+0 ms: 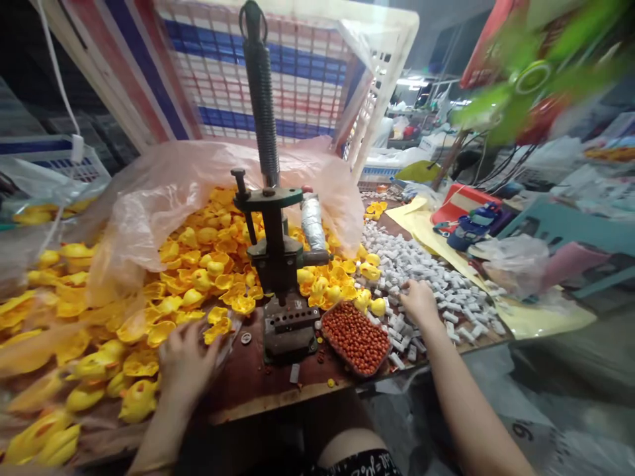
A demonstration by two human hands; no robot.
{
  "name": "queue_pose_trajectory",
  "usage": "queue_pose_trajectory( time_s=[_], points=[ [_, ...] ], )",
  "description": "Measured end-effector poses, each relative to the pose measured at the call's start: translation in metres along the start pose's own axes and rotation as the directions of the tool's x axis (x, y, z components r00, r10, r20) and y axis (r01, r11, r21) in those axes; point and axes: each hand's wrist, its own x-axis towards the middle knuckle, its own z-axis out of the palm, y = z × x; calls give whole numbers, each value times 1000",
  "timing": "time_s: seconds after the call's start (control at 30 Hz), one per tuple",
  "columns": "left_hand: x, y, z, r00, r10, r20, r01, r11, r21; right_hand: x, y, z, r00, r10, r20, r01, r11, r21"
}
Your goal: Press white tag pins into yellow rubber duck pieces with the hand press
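My left hand (186, 360) is low over the pile of yellow plastic duck halves (198, 281), its fingers curved and apart. Just beyond its fingertips lie yellow duck shells (218, 325) on a bit of clear plastic film. Over the heap of small grey-white blocks (421, 254), my right hand (421, 305) has its fingers bent together and pointing left; what is between the fingertips is too small to make out. Between the hands stands a dark metal hand press (275, 258) with a tall spring and a base block with a row of holes.
A shallow tray of orange-brown beads (356, 337) stands right of the press. A loose grey block (294, 373) lies near the table's front edge (268, 400). Behind are pink plastic sheeting (149, 178) and a tilted white crate (387, 86). A green fan (533, 76) spins upper right.
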Motion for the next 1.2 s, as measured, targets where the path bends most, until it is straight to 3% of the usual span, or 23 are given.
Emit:
queue_pose_trajectory(
  time_s=[0.07, 0.13, 0.23, 0.33, 0.4, 0.47, 0.53, 0.57, 0.6, 0.63, 0.7, 0.73, 0.77, 0.87, 1.03, 1.1, 1.2],
  points=[
    [0, 5, 8, 1000, 5, 20, -8, 985, 170, 1, -2, 2, 1000, 7, -20, -7, 1000, 27],
    [-1, 4, 15, 998, 23, 50, -32, 981, 194, 2, 4, -1, 1000, -9, -18, 11, 997, 79],
    [-8, -2, 16, 997, 71, -20, -71, 997, 20, 5, 19, -11, 999, -16, -39, 22, 987, 159],
    [-23, 3, 11, 967, 108, -230, -153, 970, -189, 7, 19, -22, 981, 87, -171, -15, 922, 387],
    [-35, 17, 10, 934, 146, -325, -238, 935, -264, 1, -1, -28, 953, 174, -246, 13, 792, 610],
    [-46, 36, 15, 909, 227, -350, -338, 893, -296, -17, -38, -33, 963, 160, -217, 73, 620, 781],
    [-52, 54, 22, 880, 315, -355, -430, 845, -317, -50, -87, -35, 998, -7, -59, 57, 425, 903],
    [-55, 61, 25, 868, 338, -365, -458, 828, -323, -71, -111, -35, 987, -139, 75, -25, 329, 944],
    [-56, 66, 28, 858, 359, -367, -480, 815, -324, -93, -134, -34, 930, -292, 222, -147, 258, 955],
    [-57, 69, 30, 849, 379, -368, -499, 805, -321, -115, -154, -32, 832, -423, 360, -291, 220, 931],
    [-58, 71, 31, 829, 426, -362, -537, 787, -305, -151, -184, -26, 659, -531, 533, -531, 174, 830],
    [-59, 70, 30, 819, 446, -362, -554, 778, -297, -164, -194, -22, 609, -542, 579, -605, 155, 781],
    [-59, 68, 28, 809, 461, -365, -570, 769, -291, -173, -200, -18, 591, -532, 607, -648, 135, 749],
    [-59, 63, 24, 778, 477, -409, -604, 749, -273, -180, -204, -10, 606, -468, 644, -677, 122, 726],
    [-58, 61, 23, 732, 514, -448, -646, 733, -215, -176, -201, -4, 595, -404, 695, -673, 223, 706],
    [-59, 64, 23, 716, 538, -445, -664, 722, -197, -178, -204, -1, 641, -388, 662, -628, 231, 743],
    [-59, 68, 19, 709, 574, -410, -681, 708, -186, -181, -210, 3, 770, -353, 532, -463, 265, 846]
  ],
)
